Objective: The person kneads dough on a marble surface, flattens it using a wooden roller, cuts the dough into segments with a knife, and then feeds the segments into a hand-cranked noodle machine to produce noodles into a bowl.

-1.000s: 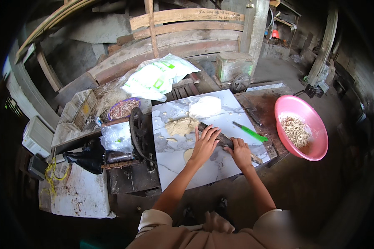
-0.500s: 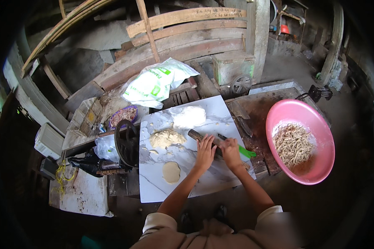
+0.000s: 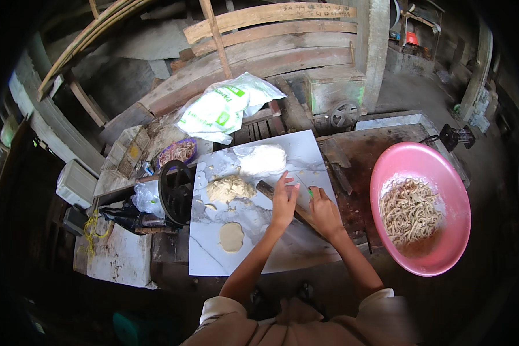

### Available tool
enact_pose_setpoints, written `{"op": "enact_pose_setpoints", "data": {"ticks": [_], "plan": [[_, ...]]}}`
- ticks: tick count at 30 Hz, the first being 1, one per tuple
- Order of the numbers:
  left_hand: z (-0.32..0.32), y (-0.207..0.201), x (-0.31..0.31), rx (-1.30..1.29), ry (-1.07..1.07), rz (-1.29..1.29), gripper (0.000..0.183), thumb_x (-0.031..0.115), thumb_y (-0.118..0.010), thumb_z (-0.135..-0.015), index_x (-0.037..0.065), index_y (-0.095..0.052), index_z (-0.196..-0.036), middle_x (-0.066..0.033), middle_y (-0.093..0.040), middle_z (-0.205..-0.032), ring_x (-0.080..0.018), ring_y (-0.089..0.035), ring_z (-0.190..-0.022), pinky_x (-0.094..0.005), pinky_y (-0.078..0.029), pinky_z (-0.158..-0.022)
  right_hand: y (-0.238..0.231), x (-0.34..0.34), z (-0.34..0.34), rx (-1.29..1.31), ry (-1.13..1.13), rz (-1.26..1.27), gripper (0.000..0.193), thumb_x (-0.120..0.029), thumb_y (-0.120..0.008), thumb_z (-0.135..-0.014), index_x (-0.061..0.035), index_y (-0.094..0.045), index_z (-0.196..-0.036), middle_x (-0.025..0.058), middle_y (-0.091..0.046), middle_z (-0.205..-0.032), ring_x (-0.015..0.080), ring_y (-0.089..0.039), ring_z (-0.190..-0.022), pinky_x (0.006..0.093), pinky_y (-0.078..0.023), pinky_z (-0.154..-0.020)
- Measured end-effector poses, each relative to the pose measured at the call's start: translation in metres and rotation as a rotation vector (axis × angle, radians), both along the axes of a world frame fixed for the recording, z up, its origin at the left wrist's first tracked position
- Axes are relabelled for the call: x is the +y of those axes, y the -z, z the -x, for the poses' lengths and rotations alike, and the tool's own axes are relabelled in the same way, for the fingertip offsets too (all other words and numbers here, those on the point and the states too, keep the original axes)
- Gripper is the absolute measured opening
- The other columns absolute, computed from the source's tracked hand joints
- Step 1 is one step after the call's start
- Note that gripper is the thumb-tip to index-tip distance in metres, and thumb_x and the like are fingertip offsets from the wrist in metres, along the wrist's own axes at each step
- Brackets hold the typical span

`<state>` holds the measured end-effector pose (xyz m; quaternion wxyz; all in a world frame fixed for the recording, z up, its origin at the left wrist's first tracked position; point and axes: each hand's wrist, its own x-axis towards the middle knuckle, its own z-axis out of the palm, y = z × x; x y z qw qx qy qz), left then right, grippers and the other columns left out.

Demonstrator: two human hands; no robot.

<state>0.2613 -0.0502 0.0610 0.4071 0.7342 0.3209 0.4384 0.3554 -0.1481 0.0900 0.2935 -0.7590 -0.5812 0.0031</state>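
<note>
A marble-patterned white board (image 3: 207,259) lies before me. My left hand (image 3: 284,205) is raised over the wooden rolling pin (image 3: 264,188), its fingers apart and nothing in them. Closed round the green handle of a knife (image 3: 310,191) is my right hand (image 3: 325,213); the thin blade points up toward the left fingers. The rolling pin slants across the board beneath both hands, partly covered by them. To the left are a flat round of dough (image 3: 231,237) and a rough dough lump (image 3: 229,189). White flour in clear plastic (image 3: 262,160) sits at the board's far side.
On the right stands a pink basin (image 3: 380,230) of floured dough strips (image 3: 409,213). A dark handwheel (image 3: 176,192) borders the board's left edge. Behind lie a white-and-green sack (image 3: 213,112) and a purple-rimmed basket (image 3: 177,152). A metal box (image 3: 335,91) stands farther back.
My right hand has lifted the green-handled knife off the board and turned its blade upward. My left hand has come up off the rolling pin, fingers spreading. The view has shifted slightly.
</note>
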Motion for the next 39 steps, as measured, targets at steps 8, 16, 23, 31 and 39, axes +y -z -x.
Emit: {"op": "enact_pose_setpoints", "data": {"ticks": [8, 16, 23, 31, 39], "plan": [[0.113, -0.019, 0.0, -0.176, 0.085, 0.251, 0.041, 0.017, -0.054, -0.089, 0.006, -0.043, -0.127, -0.0078, -0.059, -0.091, -0.0118, -0.056, -0.083, -0.0252, -0.047, -0.069, -0.01, -0.001, 0.1, -0.014, -0.109, -0.01, 0.022, -0.015, -0.046, -0.089, -0.0007, -0.044, -0.106, 0.0176, -0.06, -0.084, 0.0341, -0.062, -0.067, 0.0425, -0.051, -0.055], [0.237, 0.035, 0.02, 0.313, 0.102, -0.115, 0.035, 0.014, -0.049, -0.089, 0.006, -0.046, -0.123, -0.0142, -0.052, -0.113, -0.0292, -0.05, -0.107, -0.0426, -0.038, -0.091, 0.029, 0.016, 0.189, 0.056, -0.067, 0.324, 0.058, -0.006, -0.042, -0.083, -0.0082, -0.022, -0.137, 0.0214, -0.06, -0.07, 0.039, -0.061, -0.063, 0.0478, -0.05, -0.057], [0.258, 0.053, 0.03, 0.364, 0.29, -0.347, 0.045, 0.005, -0.053, -0.083, 0.004, -0.042, -0.127, -0.0137, -0.041, -0.13, -0.0303, -0.036, -0.124, -0.0484, -0.027, -0.102, 0.041, 0.03, 0.231, 0.117, 0.158, 0.499, 0.07, -0.006, -0.043, -0.081, -0.0198, -0.012, -0.142, 0.0251, -0.06, -0.07, 0.0411, -0.061, -0.066, 0.0509, -0.049, -0.062], [0.253, 0.065, 0.044, 0.439, 0.367, -0.485, 0.053, 0.007, -0.055, -0.081, 0.0, -0.036, -0.13, -0.0113, -0.034, -0.137, -0.0292, -0.027, -0.13, -0.0505, -0.022, -0.104, 0.035, 0.042, 0.245, 0.082, 0.181, 0.505, 0.065, -0.016, -0.047, -0.086, -0.0211, -0.013, -0.141, 0.0246, -0.062, -0.075, 0.0406, -0.062, -0.072, 0.05, -0.049, -0.065], [0.263, 0.072, 0.045, 0.484, 0.256, -0.535, 0.054, 0.022, -0.055, -0.084, 0.001, -0.037, -0.131, -0.0082, -0.032, -0.14, -0.026, -0.026, -0.132, -0.0522, -0.021, -0.104, 0.032, 0.052, 0.243, 0.028, 0.153, 0.537, 0.062, -0.018, -0.047, -0.087, -0.0221, -0.016, -0.14, 0.0231, -0.062, -0.082, 0.04, -0.062, -0.074, 0.0495, -0.049, -0.066]]}}
